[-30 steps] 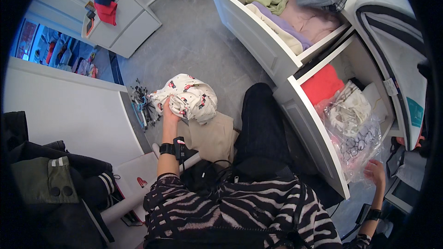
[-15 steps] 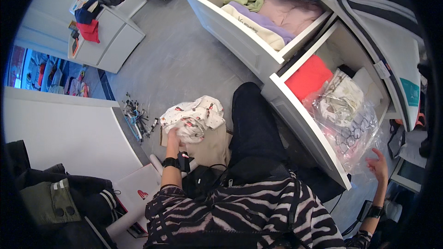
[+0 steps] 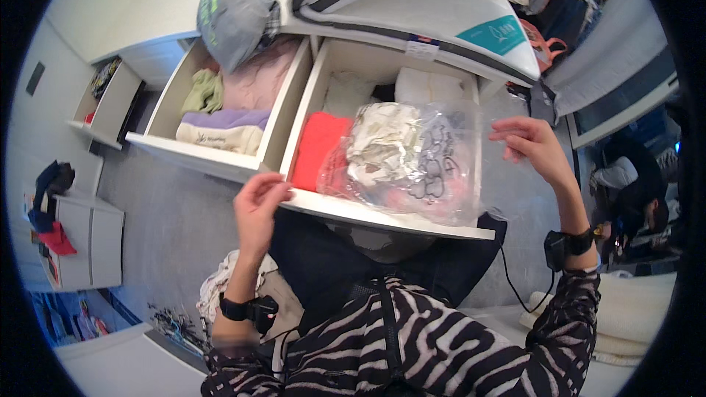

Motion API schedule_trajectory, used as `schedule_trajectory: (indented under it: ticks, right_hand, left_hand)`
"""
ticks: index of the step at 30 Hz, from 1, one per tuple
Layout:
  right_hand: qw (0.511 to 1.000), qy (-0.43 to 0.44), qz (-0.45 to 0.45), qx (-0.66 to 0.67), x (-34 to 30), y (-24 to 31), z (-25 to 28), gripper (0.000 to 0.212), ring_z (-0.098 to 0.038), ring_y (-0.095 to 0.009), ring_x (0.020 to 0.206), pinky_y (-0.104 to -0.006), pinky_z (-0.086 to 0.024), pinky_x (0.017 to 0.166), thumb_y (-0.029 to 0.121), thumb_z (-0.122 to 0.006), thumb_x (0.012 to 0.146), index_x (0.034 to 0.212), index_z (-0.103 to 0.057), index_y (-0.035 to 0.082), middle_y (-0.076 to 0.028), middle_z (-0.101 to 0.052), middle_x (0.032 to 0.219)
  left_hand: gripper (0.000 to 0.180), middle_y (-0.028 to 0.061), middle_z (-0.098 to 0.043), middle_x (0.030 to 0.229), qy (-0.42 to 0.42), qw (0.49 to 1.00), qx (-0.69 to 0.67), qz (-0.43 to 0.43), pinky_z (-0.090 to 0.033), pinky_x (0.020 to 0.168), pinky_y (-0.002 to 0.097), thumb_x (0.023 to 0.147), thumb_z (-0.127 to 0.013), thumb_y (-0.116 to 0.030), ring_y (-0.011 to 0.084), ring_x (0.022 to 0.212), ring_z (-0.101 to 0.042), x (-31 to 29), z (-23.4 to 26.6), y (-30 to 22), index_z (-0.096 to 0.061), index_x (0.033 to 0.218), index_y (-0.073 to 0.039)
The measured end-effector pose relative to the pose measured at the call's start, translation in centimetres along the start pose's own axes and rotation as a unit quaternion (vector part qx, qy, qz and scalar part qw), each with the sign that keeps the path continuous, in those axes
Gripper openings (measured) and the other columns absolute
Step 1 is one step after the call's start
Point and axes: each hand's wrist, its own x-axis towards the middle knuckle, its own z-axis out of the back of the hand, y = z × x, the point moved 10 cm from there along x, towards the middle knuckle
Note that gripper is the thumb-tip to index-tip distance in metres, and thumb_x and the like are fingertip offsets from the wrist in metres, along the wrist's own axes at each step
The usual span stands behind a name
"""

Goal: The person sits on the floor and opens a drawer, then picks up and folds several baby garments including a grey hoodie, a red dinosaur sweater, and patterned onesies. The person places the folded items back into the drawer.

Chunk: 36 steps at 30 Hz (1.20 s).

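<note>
My left hand (image 3: 259, 206) hovers by the front left corner of an open white drawer (image 3: 382, 215), its fingers loosely bent and apart with nothing in them. To the right of that drawer, my right hand (image 3: 531, 148) is open, fingers stretched toward a clear plastic bag (image 3: 448, 154). The bag lies in the drawer with dark line drawings on its film, next to a crumpled cream patterned cloth (image 3: 384, 140). A folded red garment (image 3: 321, 151) lies at the drawer's left, and a folded white cloth (image 3: 429, 87) at its back.
A second open drawer (image 3: 268, 143) on the left holds clothes, with a stuffed grey bag (image 3: 239, 18) above it. A folded mattress (image 3: 412, 0) lies on the white top. By my left forearm, patterned clothing (image 3: 217, 279) is on the floor near several hangers (image 3: 173, 323).
My view has swung right toward the drawers. My left hand has left the patterned clothing on the floor and come up to the drawer front. My right hand has risen beside the drawer.
</note>
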Motion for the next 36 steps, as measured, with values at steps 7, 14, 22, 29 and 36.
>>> schedule_trajectory:
  ticks: [7, 14, 22, 29, 36]
  right_hand:
    - [0.996, 0.040, 0.077, 0.007, 1.4, 5.7, -4.4, 0.027, -0.057, -0.006, 0.065, -0.0188, -0.045, 0.059, 0.000, -0.050, 0.085, 0.111, -0.057, 0.000, -0.009, -0.067, 0.094]
    - [0.997, 0.030, 0.056, 0.035, -0.8, 2.9, -3.5, 0.030, -0.059, -0.007, 0.065, -0.0202, -0.046, 0.059, 0.001, -0.054, 0.082, 0.112, -0.056, 0.000, -0.009, -0.068, 0.084]
    - [0.974, -0.081, -0.161, -0.135, -6.1, -8.4, 3.7, 0.028, -0.063, -0.013, 0.069, -0.0247, -0.047, 0.057, 0.006, -0.062, 0.078, 0.105, -0.059, 0.000, -0.009, -0.067, 0.076]
    - [0.943, -0.176, 0.061, -0.275, -6.0, -1.5, 3.7, 0.023, -0.062, -0.015, 0.073, -0.0293, -0.049, 0.065, 0.014, -0.059, 0.083, 0.100, -0.063, -0.001, -0.009, -0.065, 0.083]
    - [0.945, 0.199, -0.233, 0.114, -1.5, -12.9, -8.5, 0.027, -0.060, -0.017, 0.089, -0.0290, -0.049, 0.080, 0.016, -0.050, 0.091, 0.114, -0.055, 0.002, -0.009, -0.060, 0.101]
  left_hand:
    - [0.035, 0.0092, -0.062, 0.092, 0.241, 0.954, 0.128, -0.123, -0.048, 0.073, 0.0269, 0.076, -0.071, -0.019, 0.0152, 0.081, -0.059, 1.9, -18.1, -5.7, -0.058, 0.101, 0.001]
    - [0.050, 0.0134, -0.061, 0.093, 0.244, 0.886, 0.386, -0.077, -0.047, 0.076, 0.0343, 0.070, -0.073, -0.030, 0.0196, 0.086, -0.059, 1.0, -26.1, -1.0, -0.056, 0.102, 0.004]
    - [0.014, 0.0057, -0.058, 0.057, 0.184, 0.963, 0.194, -0.045, -0.044, 0.051, 0.0265, 0.073, -0.063, -0.011, 0.0116, 0.052, -0.054, 4.6, -23.4, 0.3, -0.060, 0.070, 0.002]
    - [0.018, 0.0068, -0.057, 0.055, 0.203, 0.959, 0.179, -0.088, -0.042, 0.050, 0.0259, 0.076, -0.065, -0.014, 0.0111, 0.050, -0.052, 2.1, -25.2, -1.8, -0.059, 0.071, 0.003]
    - [0.028, 0.0142, -0.066, 0.075, 0.179, 0.955, 0.205, -0.120, -0.048, 0.064, 0.0329, 0.084, -0.056, -0.023, 0.0214, 0.070, -0.064, 8.8, -21.7, 0.3, -0.064, 0.088, 0.003]
